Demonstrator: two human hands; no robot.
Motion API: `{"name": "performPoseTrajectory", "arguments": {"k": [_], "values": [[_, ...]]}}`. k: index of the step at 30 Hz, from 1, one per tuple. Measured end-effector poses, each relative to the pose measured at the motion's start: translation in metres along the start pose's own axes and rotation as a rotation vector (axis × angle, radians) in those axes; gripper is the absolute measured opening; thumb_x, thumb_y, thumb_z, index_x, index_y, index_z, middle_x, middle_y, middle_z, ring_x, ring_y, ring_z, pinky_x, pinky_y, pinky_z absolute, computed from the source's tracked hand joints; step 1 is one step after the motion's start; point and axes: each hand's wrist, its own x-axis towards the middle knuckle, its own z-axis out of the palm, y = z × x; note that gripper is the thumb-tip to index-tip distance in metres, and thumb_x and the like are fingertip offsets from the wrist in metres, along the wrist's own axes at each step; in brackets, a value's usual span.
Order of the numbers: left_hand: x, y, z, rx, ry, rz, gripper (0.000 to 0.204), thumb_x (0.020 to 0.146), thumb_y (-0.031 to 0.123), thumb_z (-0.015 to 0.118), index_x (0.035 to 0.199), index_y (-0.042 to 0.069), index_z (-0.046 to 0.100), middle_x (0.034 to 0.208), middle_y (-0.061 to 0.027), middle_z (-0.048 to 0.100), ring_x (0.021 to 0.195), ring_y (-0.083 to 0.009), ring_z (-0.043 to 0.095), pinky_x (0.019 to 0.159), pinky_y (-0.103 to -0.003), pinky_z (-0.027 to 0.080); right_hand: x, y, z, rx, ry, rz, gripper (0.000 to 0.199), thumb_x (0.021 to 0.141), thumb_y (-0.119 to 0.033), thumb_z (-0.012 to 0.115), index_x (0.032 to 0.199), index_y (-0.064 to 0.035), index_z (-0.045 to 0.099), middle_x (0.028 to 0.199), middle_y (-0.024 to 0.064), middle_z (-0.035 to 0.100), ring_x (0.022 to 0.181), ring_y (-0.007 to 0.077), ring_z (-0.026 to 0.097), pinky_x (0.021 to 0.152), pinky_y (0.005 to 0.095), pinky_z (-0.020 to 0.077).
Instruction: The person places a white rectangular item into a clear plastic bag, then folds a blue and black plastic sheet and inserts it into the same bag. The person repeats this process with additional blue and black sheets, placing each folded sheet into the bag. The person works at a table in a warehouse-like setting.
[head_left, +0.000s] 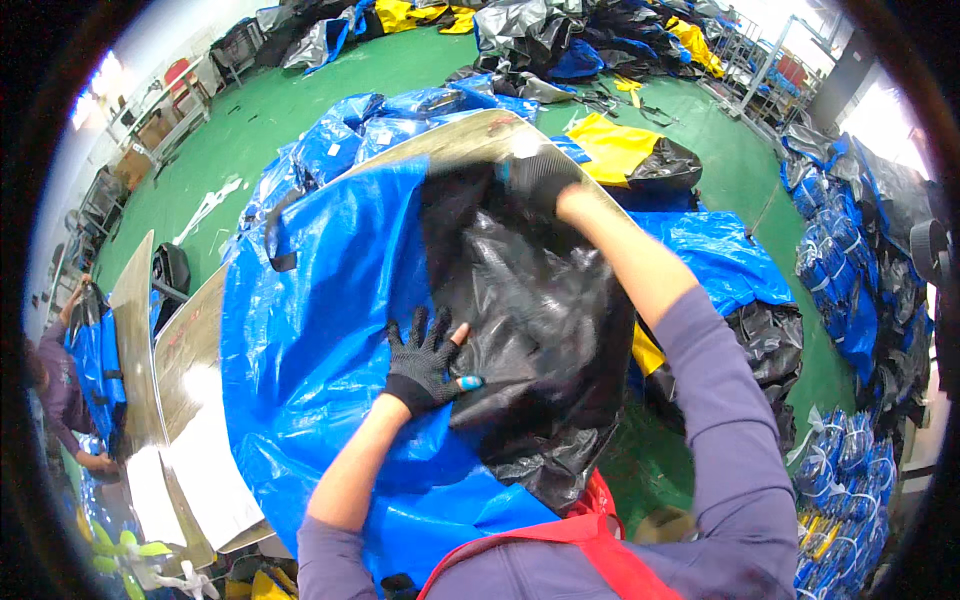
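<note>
A large blue and black tarpaulin piece [330, 300], glossy and creased, lies spread over a wood-topped table [478, 137] in front of me. A black webbing strap [283, 255] shows near its left side. My left hand [425, 360], in a dark knit glove with the thumb tip bare, presses flat on the piece where blue meets black, fingers spread. Beyond it, my right hand [543, 185], also gloved, is over the far end of the black part, by the table's edge. Motion smears its fingers, so whether it grips the material cannot be made out.
Folded blue tarpaulin pieces [325, 140] are heaped past the table's far edge. Yellow, blue and black pieces [615, 150] lie to its right. Tied blue bundles [845, 490] are stacked at lower right. At far left another person [62, 385] handles a blue piece beside a second table [140, 350].
</note>
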Motion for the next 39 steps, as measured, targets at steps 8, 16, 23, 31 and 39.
{"name": "performPoseTrajectory", "arguments": {"k": [8,16,23,31,39], "values": [[0.015,-0.007,-0.002,-0.077,0.031,-0.263,0.065,0.086,0.054,0.048,0.142,0.023,0.038,0.150,-0.0178,0.028,0.140,-0.0405,0.019,0.106,-0.067,0.007,-0.101,0.053,-0.008,0.298,0.007,0.245,0.073,0.081,-0.069,0.046,0.116,-0.0061,0.059,0.097,0.0238,0.065,0.088,0.0376,0.065,0.075,0.0440,0.0507],[0.069,0.071,0.024,-0.112,0.146,0.033,0.083,0.085,0.060,0.045,0.146,0.006,0.026,0.147,-0.0243,0.029,0.140,-0.0401,0.019,0.111,-0.060,0.007,-0.214,-0.012,0.031,0.374,-0.420,0.521,0.069,0.088,-0.039,0.053,0.140,0.0018,0.032,0.132,0.0334,0.043,0.122,0.0438,0.044,0.103,0.0481,0.0351],[0.067,0.056,0.029,-0.093,0.192,-0.006,0.083,0.081,0.069,0.045,0.147,0.023,0.027,0.150,-0.0224,0.022,0.139,-0.0454,0.012,0.111,-0.061,0.002,-0.232,0.079,-0.045,0.198,-0.350,0.443,0.028,0.084,-0.030,0.062,0.091,-0.0045,0.071,0.075,0.0167,0.067,0.073,0.0324,0.066,0.067,0.0411,0.0523],[0.067,0.057,0.040,-0.085,0.215,0.011,0.071,0.081,0.063,0.048,0.141,0.027,0.039,0.152,-0.0204,0.019,0.142,-0.0391,0.011,0.110,-0.063,0.000,-0.157,0.000,0.010,0.226,-0.007,-0.192,0.035,0.088,-0.035,0.051,0.110,-0.0139,0.067,0.099,0.0157,0.067,0.097,0.0319,0.063,0.087,0.0393,0.0477],[0.066,0.062,0.035,-0.124,0.126,-0.066,0.065,0.083,0.059,0.049,0.135,0.022,0.047,0.146,-0.0208,0.032,0.136,-0.0431,0.023,0.109,-0.061,0.012,-0.198,0.045,-0.042,-0.064,-0.261,0.648,0.045,0.086,-0.047,0.052,0.081,-0.0047,0.066,0.078,0.0230,0.063,0.075,0.0392,0.062,0.067,0.0471,0.0477]]}}
